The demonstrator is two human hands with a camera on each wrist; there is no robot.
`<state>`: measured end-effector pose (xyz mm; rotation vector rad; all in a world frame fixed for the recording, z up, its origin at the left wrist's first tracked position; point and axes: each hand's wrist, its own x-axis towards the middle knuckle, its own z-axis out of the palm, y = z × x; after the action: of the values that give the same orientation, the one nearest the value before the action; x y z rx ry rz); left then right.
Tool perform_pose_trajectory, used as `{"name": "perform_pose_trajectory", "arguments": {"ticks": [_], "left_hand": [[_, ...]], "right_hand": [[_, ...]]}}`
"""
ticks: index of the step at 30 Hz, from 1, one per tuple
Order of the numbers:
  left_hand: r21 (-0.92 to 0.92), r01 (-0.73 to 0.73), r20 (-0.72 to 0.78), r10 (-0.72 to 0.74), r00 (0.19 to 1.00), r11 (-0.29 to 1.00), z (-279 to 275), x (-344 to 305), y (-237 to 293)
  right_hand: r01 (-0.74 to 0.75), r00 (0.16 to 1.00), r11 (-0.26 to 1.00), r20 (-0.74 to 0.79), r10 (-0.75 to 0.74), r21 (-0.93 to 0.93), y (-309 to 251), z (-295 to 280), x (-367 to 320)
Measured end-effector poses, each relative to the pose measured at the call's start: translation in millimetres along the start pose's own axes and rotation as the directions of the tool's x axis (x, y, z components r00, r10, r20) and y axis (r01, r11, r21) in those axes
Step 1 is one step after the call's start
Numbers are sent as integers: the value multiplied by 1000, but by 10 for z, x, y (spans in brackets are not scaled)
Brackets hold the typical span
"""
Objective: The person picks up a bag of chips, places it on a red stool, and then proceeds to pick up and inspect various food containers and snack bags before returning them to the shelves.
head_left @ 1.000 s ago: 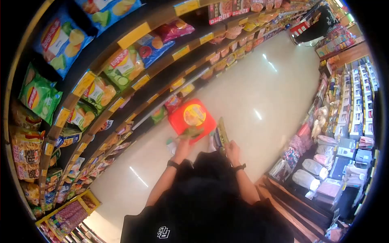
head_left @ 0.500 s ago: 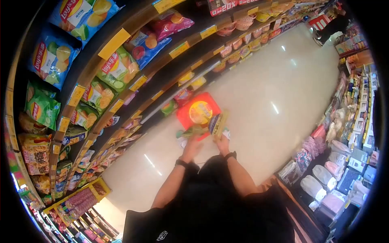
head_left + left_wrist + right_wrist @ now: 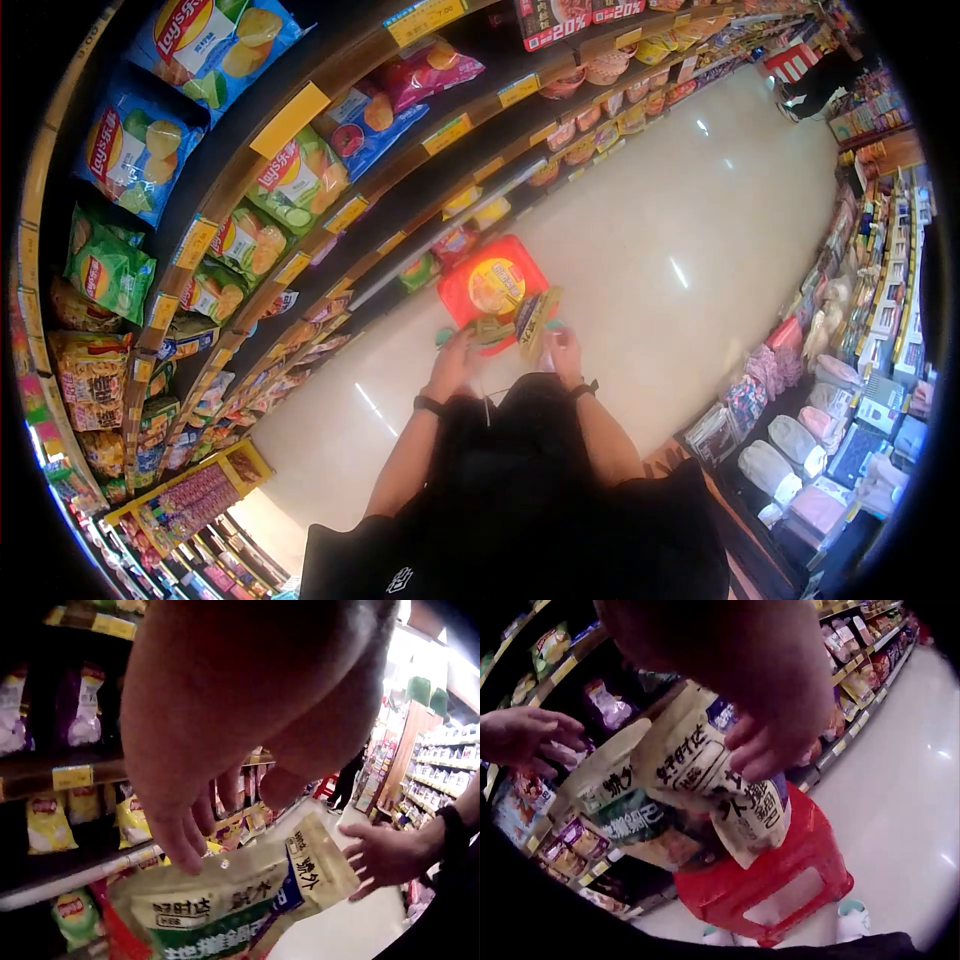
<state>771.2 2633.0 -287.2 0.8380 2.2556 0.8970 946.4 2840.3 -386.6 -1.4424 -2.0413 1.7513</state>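
Below my chest is a red basket-like container (image 3: 455, 290) with a round yellow food label (image 3: 497, 285) showing in it. Two beige snack bags lean at its near side: one with a green band (image 3: 217, 930), one with a blue-purple patch (image 3: 754, 814). My left hand (image 3: 452, 365) is above the top edge of the green-banded bag, fingers loosely extended. In the right wrist view this left hand (image 3: 536, 739) is spread beside the bags. My right hand (image 3: 562, 355) is just right of the blue-purple bag, its fingers (image 3: 360, 859) relaxed and apart from it in the left wrist view.
Shelves of chip bags (image 3: 300, 175) with yellow price tags (image 3: 290, 118) run along the left. Folded goods and pouches (image 3: 800, 440) fill a low display at the right. A person (image 3: 815, 90) with a red-and-white basket stands far down the pale floor (image 3: 660, 230).
My right hand has brought the blue-purple bag leftward to the red container, then drawn slightly away from it. My left hand has lifted off the green-banded bag.
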Motion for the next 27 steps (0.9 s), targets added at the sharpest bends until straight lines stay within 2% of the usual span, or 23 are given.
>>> {"name": "perform_pose_trajectory", "arguments": {"ticks": [3, 6, 8, 9, 11, 12, 14, 15, 16, 18, 19, 20, 21, 23, 24, 26, 27], "left_hand": [[52, 62, 3, -63, 998, 997, -109, 159, 18], [85, 98, 138, -109, 984, 992, -66, 464, -264], [145, 194, 216, -222, 951, 970, -57, 662, -318], [176, 236, 251, -276, 928, 956, -45, 773, -341], [153, 189, 213, -219, 952, 970, -46, 891, -355], [144, 165, 193, -191, 962, 976, -54, 954, -379], [230, 200, 239, -255, 937, 952, 52, 1103, -641], [268, 218, 256, -288, 923, 938, 123, 1187, -774], [252, 308, 357, -383, 852, 918, 56, 1298, -720], [79, 464, 354, -460, 814, 882, 8, 1376, -677], [0, 533, 357, -498, 791, 846, 3, 1391, -695], [-104, 647, 395, -565, 724, 755, 26, 1408, -737], [-176, 635, 431, -521, 737, 752, 55, 1387, -746], [-292, 546, 455, -388, 802, 786, 122, 1468, -839], [-337, 459, 431, -299, 852, 822, 176, 1544, -947], [-393, 364, 411, -192, 891, 844, 226, 1660, -1047], [-378, 421, 466, -223, 856, 825, 151, 1672, -985]], "right_hand": [[246, 943, 967, -246, -223, 68, -431, -109, 153], [364, 927, 931, -83, -365, -26, -997, -145, 434], [393, 919, 888, 132, -371, -238, -1083, -62, 786], [408, 910, 869, 201, -362, -281, -1107, 13, 965], [440, 882, 823, 346, -321, -359, -1043, 267, 1227], [371, 909, 829, 347, -232, -419, -982, 405, 1315], [234, 943, 810, 329, -54, -538, -701, 680, 1489], [188, 951, 843, 307, -29, -504, -517, 810, 1545], [143, 958, 872, 288, -3, -468, -220, 950, 1626], [0, 947, 868, 278, 160, -497, -20, 1069, 1728], [-98, 915, 823, 274, 296, -560, -33, 1115, 1751], [-191, 867, 765, 260, 425, -615, -138, 1160, 1725], [-268, 839, 847, 320, 439, -459, -232, 1150, 1623], [-291, 840, 888, 350, 415, -355, -208, 1223, 1653], [-203, 888, 891, 307, 343, -407, -70, 1284, 1733], [-68, 956, 851, 210, 205, -521, 248, 1416, 1873], [-47, 972, 850, 173, 160, -525, 285, 1441, 1895]]}}
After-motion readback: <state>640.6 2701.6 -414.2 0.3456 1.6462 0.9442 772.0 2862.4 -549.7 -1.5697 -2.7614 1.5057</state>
